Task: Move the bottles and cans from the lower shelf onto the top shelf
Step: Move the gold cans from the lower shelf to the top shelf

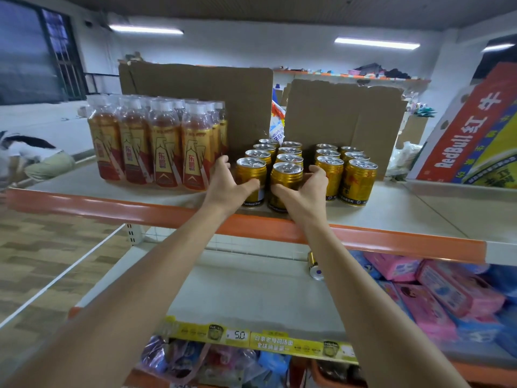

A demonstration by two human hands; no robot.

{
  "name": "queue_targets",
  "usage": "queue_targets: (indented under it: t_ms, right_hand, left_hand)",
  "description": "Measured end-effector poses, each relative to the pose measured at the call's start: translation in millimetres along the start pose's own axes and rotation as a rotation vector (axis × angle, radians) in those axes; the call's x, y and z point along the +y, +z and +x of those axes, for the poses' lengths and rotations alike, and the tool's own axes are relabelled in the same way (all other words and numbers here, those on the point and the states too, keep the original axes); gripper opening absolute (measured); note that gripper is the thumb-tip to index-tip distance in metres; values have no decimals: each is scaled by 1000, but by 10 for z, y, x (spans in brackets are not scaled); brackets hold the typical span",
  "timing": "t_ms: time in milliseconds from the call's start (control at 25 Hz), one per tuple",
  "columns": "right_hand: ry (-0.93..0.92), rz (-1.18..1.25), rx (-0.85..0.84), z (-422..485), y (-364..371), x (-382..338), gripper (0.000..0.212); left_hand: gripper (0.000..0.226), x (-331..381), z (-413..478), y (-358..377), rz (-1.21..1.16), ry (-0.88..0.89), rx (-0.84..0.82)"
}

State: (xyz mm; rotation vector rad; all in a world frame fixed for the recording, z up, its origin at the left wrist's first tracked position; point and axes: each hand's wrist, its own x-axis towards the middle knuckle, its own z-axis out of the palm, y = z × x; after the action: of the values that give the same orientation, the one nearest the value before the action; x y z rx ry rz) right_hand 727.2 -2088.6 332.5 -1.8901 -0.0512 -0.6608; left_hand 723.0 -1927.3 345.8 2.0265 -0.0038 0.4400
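1. Head view, top shelf (391,208): one shrink-wrapped pack of bottles (156,144) stood at the left; beside it two blocks of gold cans, a left block (272,161) two wide and about four deep, and a right block (345,166) of similar depth, all upright against cardboard sheets (201,102).
2. Left hand (226,186): fingers curled round the front-left can (251,180) of the left block, grasping it, base on the shelf.
3. Right hand (305,191): fingers wrapped round the front-right can (286,186) of the same block, likewise gripped and seated at the shelf's front edge.
4. Lower shelf (251,289): one gold can (314,266) lay on its side near the back, beside pink packets (436,292); no bottles visible there.
5. Progress, as judged: nearly complete. Bottles appeared fully transferred; the two held cans were being set in line; the toppled can seemed the only item left to lift.
6. Containers: a tilted red carton (475,130) at the right end, contents not visible; bins below the yellow price strip (260,343) held assorted wrapped goods, kind unclear.
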Motion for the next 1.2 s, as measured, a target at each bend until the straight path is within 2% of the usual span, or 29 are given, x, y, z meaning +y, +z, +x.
queue_targets:
  t_ms: [160,320,440,560,680,760,840,920,1000,1120,1200]
  right_hand:
    - [-156,-236,50,-182,-183,-23,69]
    - [-278,-403,47,-435,-356,-145,37]
    - [-413,-493,-44,-694,-424,-270,18]
    - [-518,-586,-202,-1137,-455,-355,18]
    - [-420,-820,-372,-1571,-436,-280,28]
    - [-307,-989,-509,-1792,-413,-145,35]
    - [-224,-1037,-596,-2065,-389,-3,30]
    - [-129,-1039,-591,-2306,-383,126,25]
    - [-11,-1064,-596,-2500,-386,236,30]
    - [201,-1057,-567,-2690,-407,336,35]
    - [266,-1043,-531,-2787,-423,391,33]
  left_hand:
    - [75,-59,-265,-111,351,151,135]
    - [41,-187,-504,-405,496,305,129]
    - [21,-271,-719,-656,611,437,54]
    - [34,-406,-999,-884,771,565,-148]
    - [49,-583,-1301,-969,877,551,-376]
    - [45,-679,-1478,-912,997,444,-595]
    - [45,-822,-1684,-834,1045,361,-748]
    - [47,-1021,-1815,-750,1016,294,-788]
    - [47,-1209,-1927,-644,987,268,-777]
    - [44,-1347,-2105,-425,997,285,-773]
    - [41,-1378,-2216,-233,1021,323,-777]
